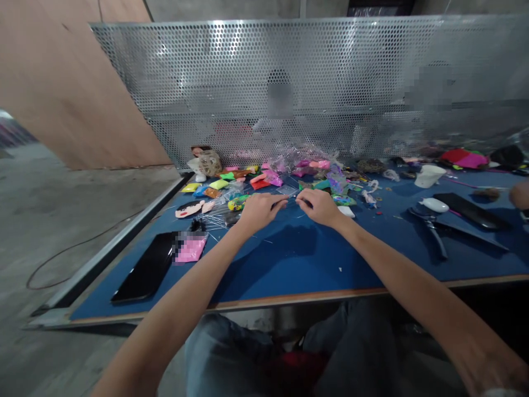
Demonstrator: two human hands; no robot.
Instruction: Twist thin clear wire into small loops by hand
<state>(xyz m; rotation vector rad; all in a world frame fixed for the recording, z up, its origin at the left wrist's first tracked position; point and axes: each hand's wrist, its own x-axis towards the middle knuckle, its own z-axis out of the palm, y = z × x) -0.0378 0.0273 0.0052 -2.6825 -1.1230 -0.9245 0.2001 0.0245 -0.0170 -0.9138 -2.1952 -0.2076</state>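
Note:
My left hand (263,210) hovers over the blue table (264,270), its fingers pressed together and pointing right. Close beside it, my right hand (317,206) is closed in a pinch, fingertips towards the left. Something thin and tiny seems to lie between the two hands, too small to name. Behind them are bright packets, among them a red packet (260,182), and crumpled clear plastic (303,157). Thin clear sticks (217,221) lie left of my left hand, near a flat face-shaped piece (190,209).
A black phone (146,267) and a pink packet (192,248) lie at the left. Pliers (432,229), a black case (471,211) and a white cup (430,176) are on the right. A perforated metal panel (322,71) stands behind. Another person's hand (519,196) shows at the right edge.

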